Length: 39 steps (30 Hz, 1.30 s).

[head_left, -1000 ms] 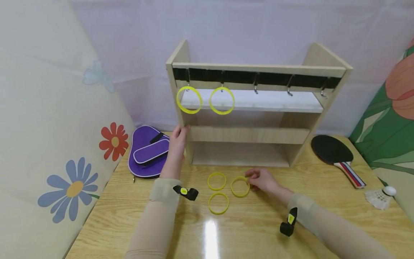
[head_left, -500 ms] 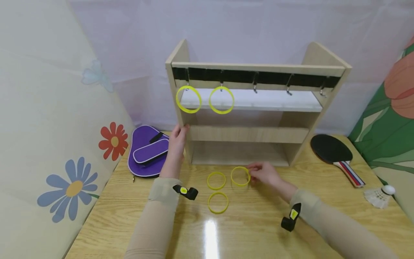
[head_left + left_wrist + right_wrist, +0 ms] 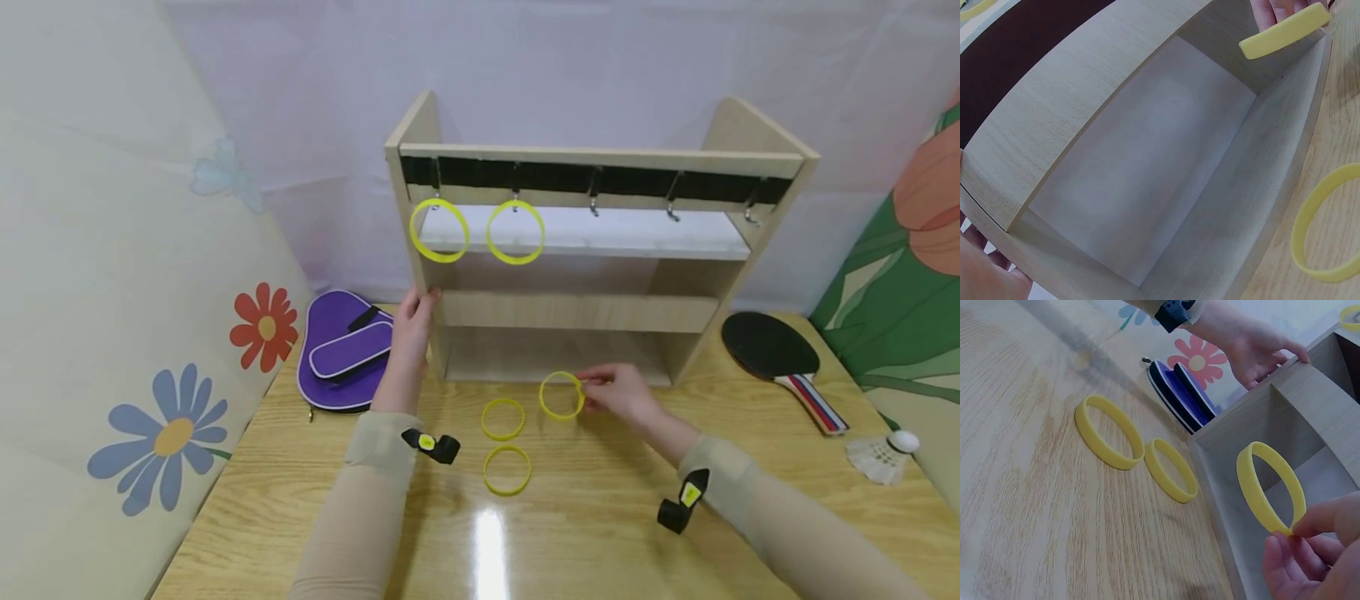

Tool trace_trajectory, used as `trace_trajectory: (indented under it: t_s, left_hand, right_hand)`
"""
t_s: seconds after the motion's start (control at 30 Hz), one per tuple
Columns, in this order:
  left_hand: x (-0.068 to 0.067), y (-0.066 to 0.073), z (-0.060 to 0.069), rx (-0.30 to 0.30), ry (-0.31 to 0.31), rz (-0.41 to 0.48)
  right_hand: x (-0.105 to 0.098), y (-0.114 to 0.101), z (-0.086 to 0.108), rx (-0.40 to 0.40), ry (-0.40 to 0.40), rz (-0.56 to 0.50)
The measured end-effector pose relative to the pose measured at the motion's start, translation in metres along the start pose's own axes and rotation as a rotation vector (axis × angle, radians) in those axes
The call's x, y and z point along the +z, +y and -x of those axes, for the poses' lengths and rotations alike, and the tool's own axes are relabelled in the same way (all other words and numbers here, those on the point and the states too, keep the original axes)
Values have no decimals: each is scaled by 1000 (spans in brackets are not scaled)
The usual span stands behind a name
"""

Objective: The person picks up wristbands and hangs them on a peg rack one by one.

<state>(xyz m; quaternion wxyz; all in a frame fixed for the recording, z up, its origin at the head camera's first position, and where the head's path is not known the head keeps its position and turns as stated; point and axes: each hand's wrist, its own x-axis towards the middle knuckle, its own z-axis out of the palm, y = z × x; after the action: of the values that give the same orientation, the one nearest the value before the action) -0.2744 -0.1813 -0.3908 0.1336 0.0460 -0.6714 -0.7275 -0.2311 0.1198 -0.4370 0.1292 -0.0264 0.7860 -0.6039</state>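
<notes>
My right hand (image 3: 618, 393) pinches a yellow ring (image 3: 542, 402) by its right edge, in front of the wooden shelf's base; the right wrist view shows this ring (image 3: 1246, 481) upright between thumb and fingers. My left hand (image 3: 414, 325) grips the left side panel of the wooden shelf (image 3: 577, 312). Two yellow rings lie on the table, one behind (image 3: 485, 429) and one nearer (image 3: 487, 482). Two more hang from the first hook (image 3: 467, 237) and second hook (image 3: 542, 242) from the left, under the shelf's black strip (image 3: 555, 177). The three hooks on the right hold nothing.
A purple case (image 3: 330, 312) lies left of the shelf, beside my left forearm. To the right on the wooden table (image 3: 585, 533) are a black paddle (image 3: 768, 346) and a shuttlecock (image 3: 876, 461). Flower-patterned walls stand at both sides.
My right hand has lifted the pinched ring off the table and moved it away from me, towards the shelf. The left hand keeps its place on the panel.
</notes>
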Motion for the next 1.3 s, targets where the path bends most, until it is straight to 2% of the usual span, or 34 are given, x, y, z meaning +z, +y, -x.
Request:
trace_trajectory:
  t_s: [0.33, 0.87, 1.3]
  left_hand:
    - [-1, 1, 1, -6, -13, -8]
    - [0, 2, 1, -10, -12, -2]
    - [-1, 2, 2, -6, -14, 8]
  right_hand:
    - [-3, -8, 4, -8, 13, 8]
    - [-10, -20, 11, -23, -8, -50]
    - [-25, -38, 18, -40, 13, -44]
